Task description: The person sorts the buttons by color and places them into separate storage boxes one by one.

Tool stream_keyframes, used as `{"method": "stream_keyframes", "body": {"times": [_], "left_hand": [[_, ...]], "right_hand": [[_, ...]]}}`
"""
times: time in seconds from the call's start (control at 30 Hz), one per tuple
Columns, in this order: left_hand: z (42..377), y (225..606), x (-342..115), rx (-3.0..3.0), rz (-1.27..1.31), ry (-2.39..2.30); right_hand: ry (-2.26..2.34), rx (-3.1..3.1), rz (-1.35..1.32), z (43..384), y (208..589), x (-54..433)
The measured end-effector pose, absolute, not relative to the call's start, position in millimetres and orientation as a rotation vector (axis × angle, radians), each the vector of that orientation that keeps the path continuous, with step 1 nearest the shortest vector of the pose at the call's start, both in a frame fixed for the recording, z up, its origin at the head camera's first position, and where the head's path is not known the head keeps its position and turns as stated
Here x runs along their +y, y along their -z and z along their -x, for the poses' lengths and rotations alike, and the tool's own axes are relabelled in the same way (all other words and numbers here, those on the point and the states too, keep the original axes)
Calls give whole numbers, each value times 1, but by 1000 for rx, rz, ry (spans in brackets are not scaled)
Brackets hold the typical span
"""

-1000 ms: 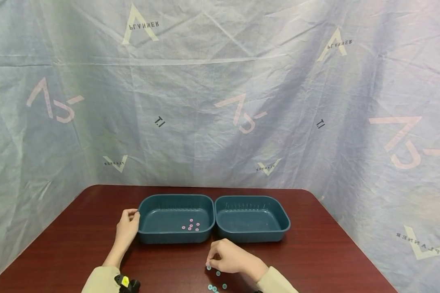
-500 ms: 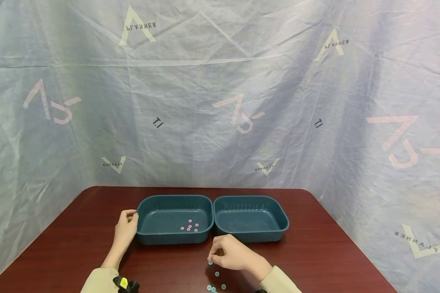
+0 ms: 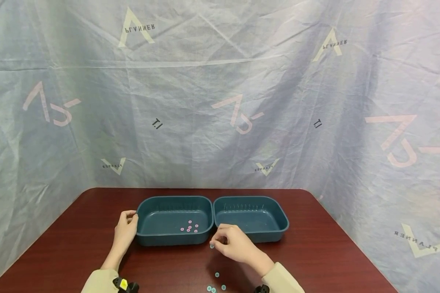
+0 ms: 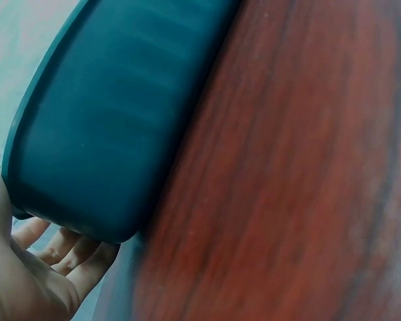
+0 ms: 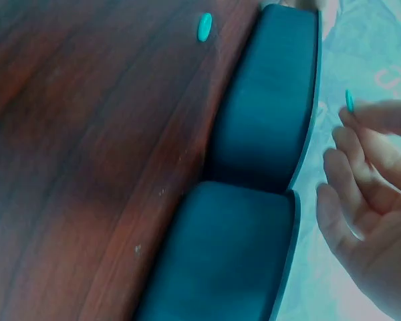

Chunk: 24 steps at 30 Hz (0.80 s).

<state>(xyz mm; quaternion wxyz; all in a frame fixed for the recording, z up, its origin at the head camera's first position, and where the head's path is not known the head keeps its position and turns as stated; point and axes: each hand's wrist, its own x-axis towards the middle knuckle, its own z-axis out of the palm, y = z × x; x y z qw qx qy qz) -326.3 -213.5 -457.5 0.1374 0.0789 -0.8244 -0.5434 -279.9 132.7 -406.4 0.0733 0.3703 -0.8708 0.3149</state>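
Observation:
My right hand (image 3: 235, 244) pinches a small light-blue button (image 3: 212, 246) between thumb and fingertips, above the table just in front of the right tray. In the right wrist view this button (image 5: 349, 100) shows edge-on at the fingertips. My left hand (image 3: 126, 227) grips the left end of the left teal tray (image 3: 174, 239); the left wrist view has its fingers (image 4: 87, 267) curled against the tray's end wall (image 4: 93, 134). Several pink buttons (image 3: 190, 227) lie inside that tray, toward its right side. Several light-blue buttons (image 3: 217, 275) rest on the table near the front edge of view.
A second teal tray (image 3: 275, 236) stands right up beside the left one, its near left corner partly behind my right hand. Both stand on a dark red wooden table (image 3: 315, 252). A printed grey cloth (image 3: 190, 101) hangs behind and at the sides.
My right hand has lifted the light-blue button off the table and moved it forward toward the trays. My left hand stays at the left tray's end.

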Motion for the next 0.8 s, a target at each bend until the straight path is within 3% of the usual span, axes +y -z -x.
{"method": "stream_keyframes", "body": {"times": [0.8], "left_hand": [[326,457,-212,-2390,-236,1550]], "right_hand": [[-975,-2418,-588,307,411,156]]}}
